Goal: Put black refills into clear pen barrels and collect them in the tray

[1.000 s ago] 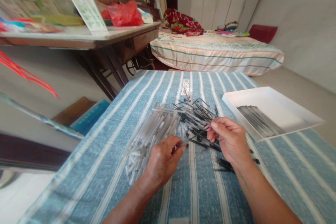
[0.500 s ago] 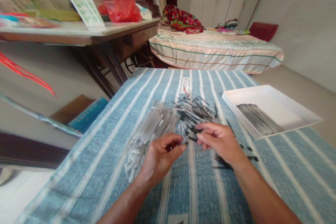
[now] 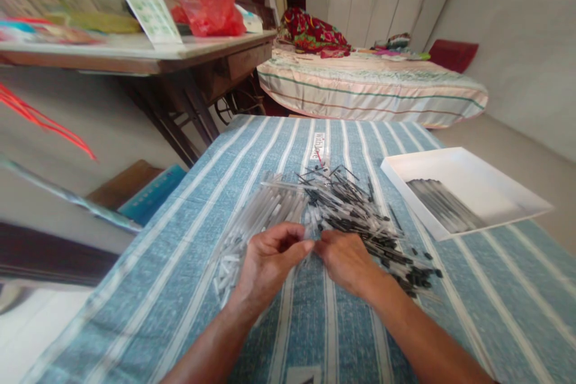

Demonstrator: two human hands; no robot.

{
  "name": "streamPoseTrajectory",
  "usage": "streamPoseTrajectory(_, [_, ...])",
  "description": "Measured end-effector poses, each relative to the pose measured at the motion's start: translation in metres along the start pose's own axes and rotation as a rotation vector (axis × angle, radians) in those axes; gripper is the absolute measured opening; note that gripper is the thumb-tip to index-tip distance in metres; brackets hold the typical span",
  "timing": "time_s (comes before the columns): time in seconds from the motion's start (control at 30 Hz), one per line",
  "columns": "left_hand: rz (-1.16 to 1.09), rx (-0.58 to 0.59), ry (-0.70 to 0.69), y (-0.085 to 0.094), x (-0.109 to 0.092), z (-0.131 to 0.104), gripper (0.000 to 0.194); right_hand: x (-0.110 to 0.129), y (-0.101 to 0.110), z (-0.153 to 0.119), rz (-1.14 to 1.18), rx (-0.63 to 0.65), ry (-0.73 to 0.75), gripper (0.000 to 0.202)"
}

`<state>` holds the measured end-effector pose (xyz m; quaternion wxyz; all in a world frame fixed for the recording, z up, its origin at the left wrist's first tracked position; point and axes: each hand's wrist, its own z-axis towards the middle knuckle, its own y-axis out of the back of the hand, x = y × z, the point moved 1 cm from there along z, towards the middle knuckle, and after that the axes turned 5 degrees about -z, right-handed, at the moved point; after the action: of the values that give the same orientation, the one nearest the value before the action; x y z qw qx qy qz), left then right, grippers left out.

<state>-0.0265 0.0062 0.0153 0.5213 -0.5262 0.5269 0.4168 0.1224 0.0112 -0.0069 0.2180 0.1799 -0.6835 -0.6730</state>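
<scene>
My left hand (image 3: 274, 255) is closed in a pinch on a clear plastic pen part, mostly hidden by the fingers. Against its fingertips, my right hand (image 3: 344, 258) is also pinched; whatever is between those fingers is hidden. Left of the hands lies a pile of clear pen barrels (image 3: 279, 204). Behind and to the right spreads a jumbled heap of black and clear pen refills (image 3: 342, 195). Small black plugs (image 3: 416, 276) lie beyond my right forearm.
A shallow white box (image 3: 486, 186) sits on the right, with a row of dark-cored pens (image 3: 443, 207) inside. Blue striped cloth (image 3: 180, 288) covers the table. A wooden desk (image 3: 202, 51) stands at the left, and a bed (image 3: 369, 87) is beyond.
My right hand has moved left and toward me, from over the refills to my left hand's fingertips. More of the dark heap on the right shows. The left hand has barely moved.
</scene>
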Motion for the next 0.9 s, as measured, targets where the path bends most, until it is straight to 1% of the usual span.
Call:
streamPoseTrajectory(0.13, [-0.013,0.018,0.024,-0.003,-0.002,-0.002,0.019,0.002,-0.001,0.005,-0.037,0.045,-0.015,0.022])
streamPoseTrajectory(0.23, [-0.001,0.037,0.018,-0.004,-0.002,-0.003,0.018,-0.002,-0.004,0.005,-0.01,0.024,-0.071,0.02])
streamPoseTrajectory(0.3, [0.014,0.047,0.006,-0.004,0.0,-0.003,0.016,-0.007,-0.005,0.004,0.06,-0.015,-0.129,0.018])
streamPoseTrajectory(0.37, [0.035,0.041,-0.01,-0.003,0.001,-0.002,0.015,-0.013,-0.004,0.002,0.235,-0.101,-0.176,0.016])
streamPoseTrajectory(0.43, [0.065,0.04,-0.013,-0.003,0.001,-0.002,0.015,-0.019,0.001,-0.002,0.535,-0.206,-0.209,0.015])
streamPoseTrajectory(0.5, [0.107,0.056,-0.011,-0.004,0.0,-0.002,0.014,-0.026,0.008,-0.008,0.878,-0.289,-0.237,0.01])
streamPoseTrajectory(0.57, [0.164,0.082,-0.023,-0.004,-0.001,-0.002,0.014,-0.032,0.015,-0.014,1.161,-0.344,-0.235,0.001])
streamPoseTrajectory(0.63, [0.228,0.101,-0.067,-0.005,-0.002,-0.002,0.013,-0.035,0.021,-0.02,1.339,-0.397,-0.184,0.006])
streamPoseTrajectory(0.73, [0.328,0.129,-0.17,-0.006,-0.002,-0.003,0.011,-0.036,0.025,-0.024,1.439,-0.418,-0.098,0.01])
streamPoseTrajectory(0.8, [0.393,0.157,-0.228,-0.007,-0.002,-0.004,0.01,-0.036,0.025,-0.025,1.433,-0.401,-0.073,0.01])
streamPoseTrajectory(0.9, [0.46,0.192,-0.267,-0.007,-0.002,-0.005,0.009,-0.035,0.023,-0.024,1.388,-0.37,-0.052,0.012])
